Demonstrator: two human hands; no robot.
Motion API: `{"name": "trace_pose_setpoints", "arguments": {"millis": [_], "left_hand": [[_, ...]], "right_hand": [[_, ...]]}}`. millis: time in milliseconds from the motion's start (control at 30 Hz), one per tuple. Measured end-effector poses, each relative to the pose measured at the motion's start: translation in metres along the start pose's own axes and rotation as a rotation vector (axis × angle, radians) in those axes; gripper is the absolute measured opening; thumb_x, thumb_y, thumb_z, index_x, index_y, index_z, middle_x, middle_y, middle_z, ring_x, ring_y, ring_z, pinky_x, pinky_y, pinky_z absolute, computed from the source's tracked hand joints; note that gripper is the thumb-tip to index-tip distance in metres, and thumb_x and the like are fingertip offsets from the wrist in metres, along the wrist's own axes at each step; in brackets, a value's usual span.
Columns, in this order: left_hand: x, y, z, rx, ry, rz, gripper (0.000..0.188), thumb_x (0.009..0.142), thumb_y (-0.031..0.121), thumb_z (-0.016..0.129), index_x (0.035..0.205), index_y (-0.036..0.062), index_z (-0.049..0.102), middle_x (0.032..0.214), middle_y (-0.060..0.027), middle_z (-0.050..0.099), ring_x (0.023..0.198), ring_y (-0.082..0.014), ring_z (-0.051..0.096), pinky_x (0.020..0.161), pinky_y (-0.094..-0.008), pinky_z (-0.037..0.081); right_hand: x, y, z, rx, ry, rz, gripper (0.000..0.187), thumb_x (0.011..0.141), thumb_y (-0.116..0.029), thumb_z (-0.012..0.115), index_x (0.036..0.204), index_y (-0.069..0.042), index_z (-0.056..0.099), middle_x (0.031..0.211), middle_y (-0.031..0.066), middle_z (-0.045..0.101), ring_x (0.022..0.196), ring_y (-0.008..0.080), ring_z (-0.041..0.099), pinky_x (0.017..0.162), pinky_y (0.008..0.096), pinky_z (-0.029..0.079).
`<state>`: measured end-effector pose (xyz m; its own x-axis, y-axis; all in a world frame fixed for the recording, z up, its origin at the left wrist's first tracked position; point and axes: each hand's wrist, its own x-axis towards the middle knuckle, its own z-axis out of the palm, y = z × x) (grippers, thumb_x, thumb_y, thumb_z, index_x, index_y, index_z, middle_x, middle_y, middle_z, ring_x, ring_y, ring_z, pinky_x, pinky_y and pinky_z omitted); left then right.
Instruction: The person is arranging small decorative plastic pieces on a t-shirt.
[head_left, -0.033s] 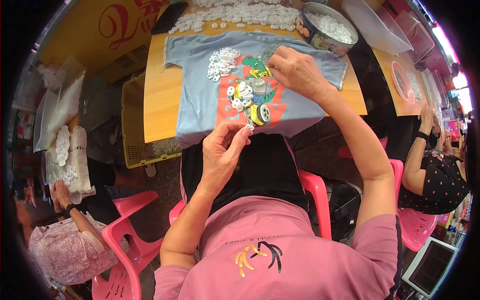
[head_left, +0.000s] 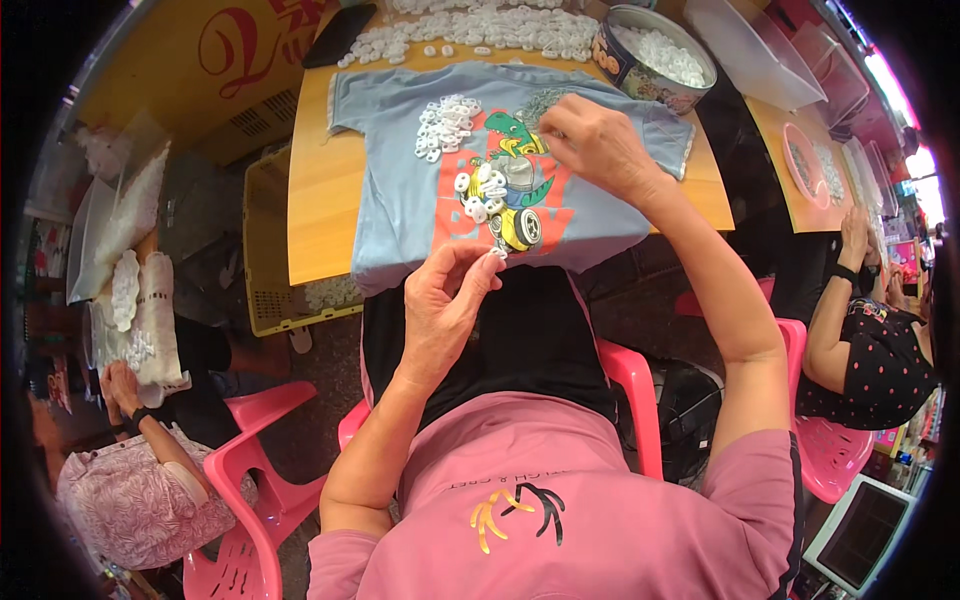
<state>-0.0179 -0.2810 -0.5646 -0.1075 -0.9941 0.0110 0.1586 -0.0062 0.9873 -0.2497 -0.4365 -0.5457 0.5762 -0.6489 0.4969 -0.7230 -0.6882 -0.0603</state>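
Observation:
My left hand (head_left: 445,295) is closed at the near edge of a blue-grey T-shirt (head_left: 395,205), pinching a small white plastic piece (head_left: 498,254) between thumb and forefinger. Farther off, my right hand (head_left: 600,145) hangs over the shirt with fingers drawn together beside a heap of tiny grey-green pieces (head_left: 541,103); whatever its fingertips hold is hidden. A pile of white oval pieces with holes (head_left: 443,128) lies on the shirt's left half. Several similar white pieces (head_left: 484,190) rest on the printed dinosaur (head_left: 512,135) in the middle.
Many white pieces (head_left: 480,35) spread along the table's far side, beside a round tin (head_left: 655,75) full of them. A dark flat object (head_left: 338,35) lies at the far left corner. A yellow crate (head_left: 270,285) stands left of the table. Other people work at both sides.
My right hand has shifted very slightly beside the grey-green heap. My left hand stays in place with its white piece.

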Motion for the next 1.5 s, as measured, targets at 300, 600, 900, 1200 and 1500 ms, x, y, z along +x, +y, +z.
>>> {"name": "trace_pose_setpoints", "arguments": {"millis": [300,600,900,1200,1500], "left_hand": [[0.003,0.003,0.006,-0.07,-0.02,-0.024,0.014,0.095,0.011,0.063,0.102,-0.0013,0.063,0.089,-0.0062,0.069,0.074,-0.0091,0.064,0.068,-0.0224,0.052],[0.004,0.002,0.008,-0.053,-0.035,-0.043,0.015,0.096,0.01,0.061,0.105,-0.0019,0.061,0.091,-0.0092,0.069,0.076,-0.0111,0.064,0.073,-0.0241,0.053],[0.003,0.0,0.009,-0.039,-0.039,-0.037,0.016,0.095,0.01,0.062,0.105,-0.0022,0.061,0.092,-0.0093,0.069,0.077,-0.011,0.064,0.073,-0.0239,0.052],[0.004,0.0,0.007,-0.051,-0.036,-0.047,0.015,0.096,0.009,0.061,0.106,-0.0023,0.061,0.092,-0.0093,0.069,0.078,-0.0106,0.064,0.073,-0.0239,0.052],[0.005,-0.001,0.008,-0.066,-0.036,-0.042,0.015,0.096,0.009,0.061,0.106,-0.0021,0.061,0.092,-0.0092,0.069,0.078,-0.0105,0.063,0.073,-0.0242,0.053]], "right_hand": [[-0.017,-0.009,-0.01,0.522,0.087,0.451,0.015,0.086,-0.008,0.065,0.096,0.002,0.065,0.079,0.0072,0.068,0.065,0.0096,0.057,0.063,0.0264,0.049],[-0.022,-0.009,-0.007,0.326,0.033,0.331,0.014,0.085,-0.012,0.067,0.094,-0.001,0.067,0.085,0.0084,0.066,0.069,0.0182,0.061,0.062,0.0306,0.048],[-0.009,-0.012,0.001,0.106,-0.08,0.225,0.013,0.084,-0.019,0.066,0.09,-0.008,0.069,0.09,0.0091,0.063,0.081,0.0303,0.064,0.07,0.04,0.051],[-0.004,-0.009,0.003,0.109,-0.027,0.228,0.012,0.085,-0.017,0.065,0.09,-0.006,0.066,0.088,0.0104,0.062,0.077,0.0324,0.064,0.069,0.0407,0.051],[-0.01,-0.009,-0.001,0.113,-0.058,0.229,0.013,0.085,-0.018,0.067,0.091,-0.007,0.068,0.09,0.0091,0.063,0.08,0.0307,0.064,0.069,0.0395,0.051]]}}
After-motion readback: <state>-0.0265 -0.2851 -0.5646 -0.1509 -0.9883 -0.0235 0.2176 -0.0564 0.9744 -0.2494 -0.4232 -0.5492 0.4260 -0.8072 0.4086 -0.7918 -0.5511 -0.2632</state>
